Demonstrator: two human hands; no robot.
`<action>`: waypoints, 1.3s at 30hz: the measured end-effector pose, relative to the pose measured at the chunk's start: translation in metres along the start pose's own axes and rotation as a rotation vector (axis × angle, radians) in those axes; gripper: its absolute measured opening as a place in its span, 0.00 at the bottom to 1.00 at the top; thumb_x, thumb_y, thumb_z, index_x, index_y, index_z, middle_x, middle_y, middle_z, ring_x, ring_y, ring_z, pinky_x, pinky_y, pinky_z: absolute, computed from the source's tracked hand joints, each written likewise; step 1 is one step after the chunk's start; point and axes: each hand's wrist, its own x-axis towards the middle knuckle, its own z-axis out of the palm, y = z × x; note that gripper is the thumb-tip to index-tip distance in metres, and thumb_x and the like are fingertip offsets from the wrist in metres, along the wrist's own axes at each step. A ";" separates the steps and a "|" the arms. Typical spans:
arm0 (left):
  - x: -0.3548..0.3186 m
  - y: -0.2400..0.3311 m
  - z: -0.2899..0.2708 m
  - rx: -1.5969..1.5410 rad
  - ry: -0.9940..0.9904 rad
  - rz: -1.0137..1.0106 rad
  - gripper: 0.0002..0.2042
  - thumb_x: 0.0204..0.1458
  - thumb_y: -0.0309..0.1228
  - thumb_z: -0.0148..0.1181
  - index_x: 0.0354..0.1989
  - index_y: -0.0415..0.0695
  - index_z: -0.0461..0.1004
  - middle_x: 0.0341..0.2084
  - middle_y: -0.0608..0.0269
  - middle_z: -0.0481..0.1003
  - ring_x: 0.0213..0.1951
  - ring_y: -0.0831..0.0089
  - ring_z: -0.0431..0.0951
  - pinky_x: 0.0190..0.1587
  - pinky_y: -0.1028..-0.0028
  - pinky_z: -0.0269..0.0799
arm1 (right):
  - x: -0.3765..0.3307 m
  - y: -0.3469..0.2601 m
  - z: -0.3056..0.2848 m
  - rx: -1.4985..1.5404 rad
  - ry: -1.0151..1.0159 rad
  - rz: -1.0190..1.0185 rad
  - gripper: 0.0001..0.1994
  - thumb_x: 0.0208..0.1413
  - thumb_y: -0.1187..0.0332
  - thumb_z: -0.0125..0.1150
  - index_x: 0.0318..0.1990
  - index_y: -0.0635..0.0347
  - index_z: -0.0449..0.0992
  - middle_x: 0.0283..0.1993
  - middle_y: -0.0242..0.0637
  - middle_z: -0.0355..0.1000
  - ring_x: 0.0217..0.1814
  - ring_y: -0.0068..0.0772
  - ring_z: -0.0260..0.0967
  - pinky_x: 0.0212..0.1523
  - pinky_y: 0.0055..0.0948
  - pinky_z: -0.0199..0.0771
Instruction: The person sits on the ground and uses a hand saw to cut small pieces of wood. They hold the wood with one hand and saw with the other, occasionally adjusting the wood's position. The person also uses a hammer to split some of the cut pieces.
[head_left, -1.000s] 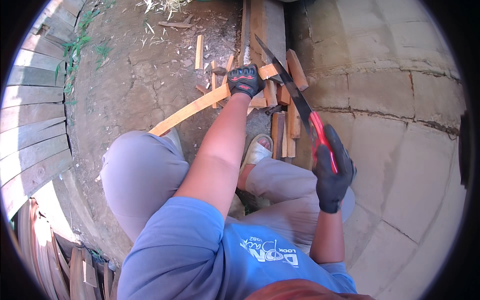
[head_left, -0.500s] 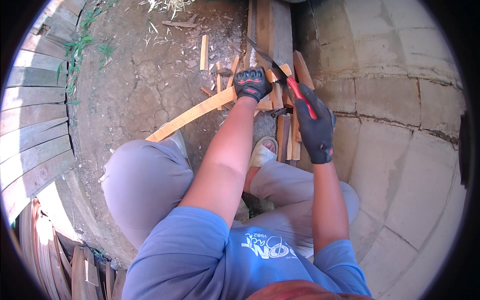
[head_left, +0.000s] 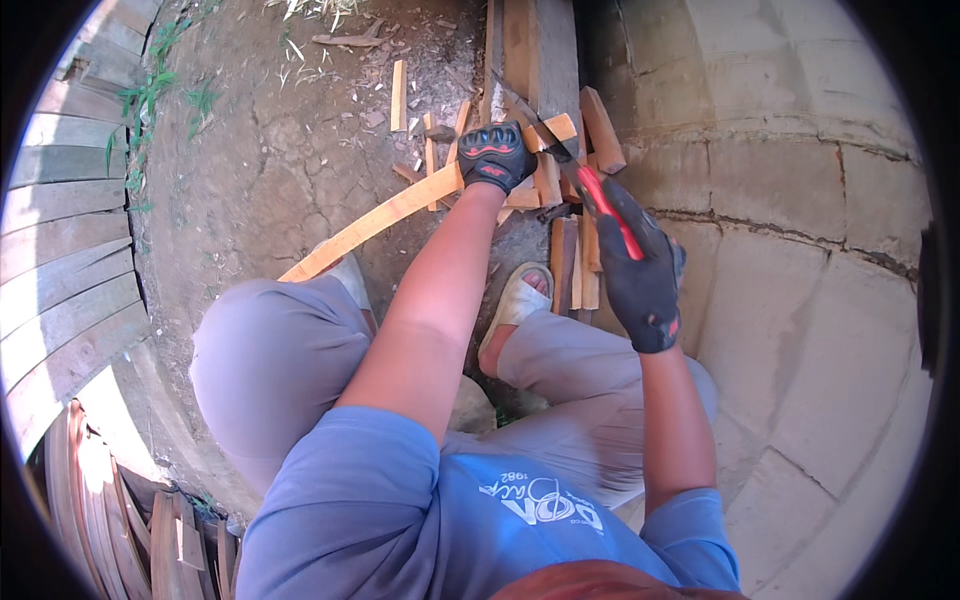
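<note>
Wood in pale orange tones is gripped by the left hand (head_left: 494, 155), which is gloved in black with red knuckle trim and is closed around a long wooden slat (head_left: 372, 224). The slat is held near its upper end and runs from that hand down and to the left across bare cracked earth (head_left: 270, 150). A machete (head_left: 580, 170) with a red and black handle is clasped in the right hand (head_left: 640, 285), also in a black glove, with the fingers wrapped fully round the handle. Its dark blade is pointed up and to the left from that hand, and the blade's far part is laid against the slat's end just to the right of the left hand. Short split wood pieces (head_left: 575, 255) are scattered between and below the 2 hands, some of them lying parallel beside a sandalled foot (head_left: 515, 305). A thicker plank (head_left: 540, 55) is seen above the left hand. To the right of the right hand a curved concrete wall (head_left: 800, 210) is found. Far to the left of the left hand, grey weathered boards (head_left: 60, 250) are stacked.
</note>
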 end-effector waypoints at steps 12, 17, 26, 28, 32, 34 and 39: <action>-0.003 0.006 -0.006 0.033 0.000 -0.047 0.15 0.50 0.45 0.69 0.41 0.52 0.88 0.40 0.53 0.87 0.44 0.54 0.88 0.47 0.57 0.82 | 0.027 0.005 0.067 0.147 0.052 -0.087 0.20 0.68 0.65 0.62 0.66 0.50 0.80 0.52 0.52 0.83 0.49 0.58 0.83 0.51 0.47 0.81; 0.002 0.007 -0.004 0.037 -0.022 -0.055 0.16 0.50 0.48 0.70 0.41 0.51 0.88 0.40 0.54 0.87 0.44 0.55 0.89 0.46 0.57 0.82 | 0.043 0.016 0.052 0.239 0.082 -0.092 0.18 0.69 0.64 0.62 0.63 0.53 0.82 0.54 0.51 0.83 0.52 0.57 0.83 0.53 0.46 0.81; -0.006 -0.017 -0.011 0.084 -0.269 0.050 0.29 0.54 0.56 0.65 0.56 0.47 0.84 0.53 0.44 0.84 0.56 0.47 0.84 0.59 0.53 0.80 | 0.057 0.046 0.015 0.439 -0.060 -0.079 0.18 0.71 0.57 0.61 0.58 0.56 0.85 0.55 0.47 0.84 0.57 0.48 0.82 0.59 0.41 0.79; -0.024 -0.019 -0.011 0.051 -0.168 0.058 0.28 0.54 0.55 0.66 0.56 0.48 0.84 0.53 0.45 0.84 0.57 0.47 0.84 0.59 0.52 0.79 | 0.050 0.042 -0.008 0.497 -0.113 -0.081 0.18 0.70 0.58 0.62 0.60 0.55 0.84 0.54 0.46 0.84 0.56 0.46 0.83 0.58 0.40 0.79; -0.017 -0.016 -0.075 -0.077 -0.433 0.160 0.20 0.55 0.46 0.69 0.49 0.45 0.85 0.40 0.50 0.86 0.40 0.56 0.87 0.44 0.57 0.81 | 0.000 0.017 -0.016 0.601 0.087 -0.293 0.19 0.68 0.62 0.66 0.64 0.54 0.82 0.53 0.45 0.85 0.53 0.45 0.84 0.54 0.39 0.81; -0.008 -0.025 -0.119 -0.439 -0.794 0.003 0.16 0.56 0.41 0.69 0.44 0.43 0.85 0.31 0.54 0.85 0.29 0.64 0.85 0.34 0.63 0.79 | -0.028 -0.016 -0.069 0.524 0.140 -0.358 0.19 0.67 0.65 0.67 0.64 0.55 0.82 0.54 0.45 0.85 0.51 0.46 0.85 0.52 0.40 0.83; -0.034 0.007 -0.250 -0.131 -0.337 -0.018 0.20 0.50 0.47 0.71 0.34 0.39 0.82 0.21 0.58 0.81 0.25 0.68 0.82 0.34 0.63 0.76 | -0.076 -0.047 -0.148 0.471 0.348 -0.334 0.19 0.69 0.69 0.62 0.65 0.55 0.81 0.52 0.49 0.85 0.47 0.51 0.85 0.47 0.43 0.83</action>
